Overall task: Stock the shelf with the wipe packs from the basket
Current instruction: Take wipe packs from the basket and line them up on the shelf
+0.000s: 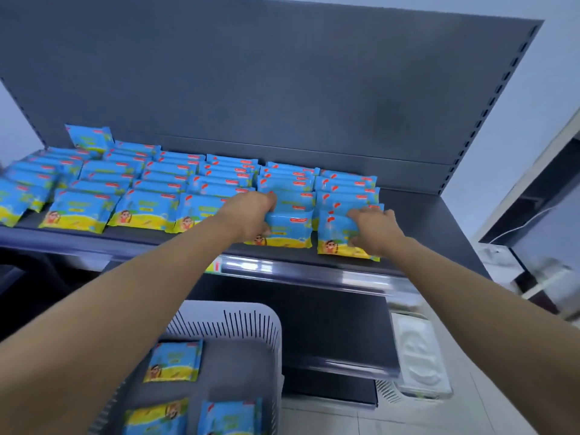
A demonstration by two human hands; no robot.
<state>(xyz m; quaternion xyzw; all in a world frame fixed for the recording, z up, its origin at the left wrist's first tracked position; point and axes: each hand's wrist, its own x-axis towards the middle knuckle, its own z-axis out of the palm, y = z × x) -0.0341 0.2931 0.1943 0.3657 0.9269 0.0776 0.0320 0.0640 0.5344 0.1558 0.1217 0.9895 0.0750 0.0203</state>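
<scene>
Both bare arms reached from the near edge up and away to the front of the shelf (417, 215). The left hand (251, 215) was turned with its knuckles up and its fingers curled round the left edge of the inner pack (290, 229), gripping it. The right hand (375, 230) lay over the right part of the end pack (335, 235), fingers bent across its top edge and thumb lower on its face, pinching it between them. Both packs stood tilted at the shelf's near edge, just beside each other, each at the front of its own row.

The wipe packs (144, 211) on the shelf ran in about seven rows from near to far, overlapping like tiles. How many were in each row could not be told, because the left rows were blurred. One more pack (89, 138) stood upright at the far left against the grey back panel (282, 89).

Three packs were visible in the white slotted basket (251, 321) below, near and left of centre: one (174, 361) farther in and two (157, 417) (230, 417) at the bottom edge.

Every pack was blue above a yellow band with a cartoon figure and carried a small red label at an upper corner. The writing was too blurred to read. A small yellow and red tag (216, 265) sat in the shelf's price strip, also unreadable.
</scene>
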